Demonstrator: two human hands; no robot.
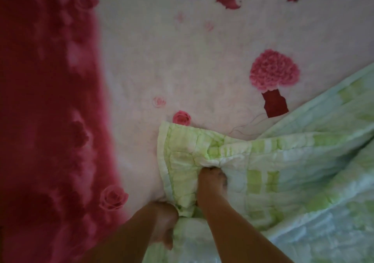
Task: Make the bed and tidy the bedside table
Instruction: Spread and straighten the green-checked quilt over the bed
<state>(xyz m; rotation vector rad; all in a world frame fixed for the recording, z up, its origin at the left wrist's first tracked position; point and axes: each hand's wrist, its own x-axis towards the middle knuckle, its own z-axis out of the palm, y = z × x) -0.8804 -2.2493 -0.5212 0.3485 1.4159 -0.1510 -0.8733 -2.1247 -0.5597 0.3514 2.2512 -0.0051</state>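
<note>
The green checked quilt (293, 171) lay bunched on the near right of the rose-print sheet (162, 60); the right hand (212, 181) clenched a fold by its corner; the left hand (165, 222) gripped the near edge; to my eye, pulling that corner taut and flat would serve best.

A bed (153, 64) fills the view, its sheet (137, 30) pale pinkish white and printed with scattered roses. A broad deep-red band (40, 111) of the print runs from 11 down to 7 o'clock. A large pink bloom (274, 70) sits at 2 o'clock. The light is dim and soft.
</note>
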